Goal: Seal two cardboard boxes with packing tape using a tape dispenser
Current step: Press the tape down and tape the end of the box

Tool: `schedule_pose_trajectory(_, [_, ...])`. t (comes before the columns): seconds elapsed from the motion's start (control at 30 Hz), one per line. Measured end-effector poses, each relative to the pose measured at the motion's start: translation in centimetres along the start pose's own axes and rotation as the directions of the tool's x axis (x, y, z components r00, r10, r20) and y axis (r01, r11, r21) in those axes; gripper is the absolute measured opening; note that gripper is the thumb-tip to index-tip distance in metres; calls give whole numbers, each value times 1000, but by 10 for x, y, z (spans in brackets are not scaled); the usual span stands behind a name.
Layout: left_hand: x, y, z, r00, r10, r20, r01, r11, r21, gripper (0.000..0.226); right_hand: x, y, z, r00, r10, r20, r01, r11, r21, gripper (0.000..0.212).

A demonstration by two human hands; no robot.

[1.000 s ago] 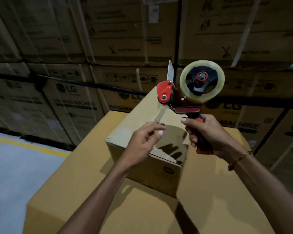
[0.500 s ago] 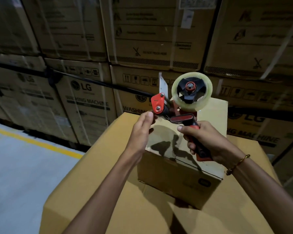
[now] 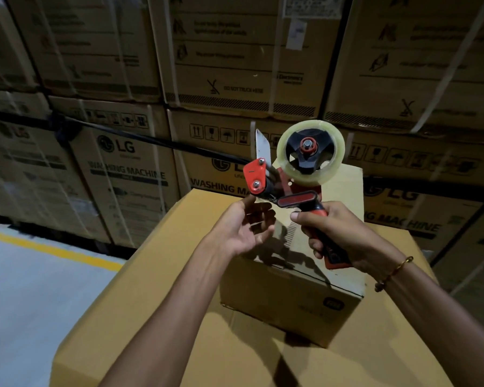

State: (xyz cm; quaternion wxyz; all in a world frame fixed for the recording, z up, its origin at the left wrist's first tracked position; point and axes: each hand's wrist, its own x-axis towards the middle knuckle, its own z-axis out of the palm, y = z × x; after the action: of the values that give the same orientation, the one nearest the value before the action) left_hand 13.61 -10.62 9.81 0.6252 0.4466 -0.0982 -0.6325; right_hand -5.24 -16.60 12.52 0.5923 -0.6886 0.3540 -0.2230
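My right hand (image 3: 344,236) grips the handle of a red and black tape dispenser (image 3: 266,180) and holds it up in the air. A roll of clear tape (image 3: 284,156) sits on its hub, with the metal blade sticking up at the front. My left hand (image 3: 241,230) is palm up just below the dispenser's front, fingers relaxed, a fingertip touching the underside by the roller. Under both hands a small cardboard box (image 3: 291,297) stands on a large cardboard box (image 3: 151,317). Hand shadows fall on the small box's top.
A wall of stacked, strapped washing machine cartons (image 3: 129,174) rises right behind the boxes. Grey floor (image 3: 25,289) with a yellow line (image 3: 53,250) lies to the left. The large box's near corner is at lower left.
My left hand rose from under the dispenser, where it pinched the tape end, up to the roller, and now lies palm up with loose fingers. The dispenser stayed in my right hand.
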Motion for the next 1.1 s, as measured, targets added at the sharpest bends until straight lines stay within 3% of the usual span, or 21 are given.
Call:
schedule_pose_trajectory(0.2, [9, 0, 5, 995, 15, -94, -13, 1000, 23, 20, -4, -1, -8, 1000, 3, -8, -4, 1000, -15, 19])
schedule_pose_trajectory(0.4, [12, -10, 1, 935, 188, -300, -150, 978, 146, 19, -10, -2, -20, 1000, -20, -19, 17, 989, -145, 21])
schedule_pose_trajectory(0.63, [-3, -33, -4, 898, 283, -336, -222, 953, 208, 7, -15, -2, -30, 1000, -25, -17, 23, 994, -109, 25])
schedule_pose_trajectory(0.73, [-7, -36, -15, 929, 218, -298, -140, 955, 260, 20, -18, -5, -38, 1000, -21, -17, 19, 994, -105, 23])
schedule_pose_trajectory(0.83, [-10, -35, -9, 984, 43, -173, 0, 970, 242, 55, -18, -8, -44, 1000, -26, -18, 23, 992, -122, 20])
schedule_pose_trajectory(0.93, [-8, -30, 4, 994, -93, -58, 102, 977, 186, 86, -17, -9, -47, 999, -39, -2, 38, 985, -168, 18])
schedule_pose_trajectory(1.0, [-7, -25, 13, 992, -110, -63, 119, 981, 153, 88, -18, -8, -49, 999, -51, 2, 51, 977, -205, 15])
schedule_pose_trajectory(1.1, [-8, -16, 20, 993, -77, -87, 91, 981, 169, 68, -19, -6, -54, 996, -92, -3, 86, 947, -308, 11])
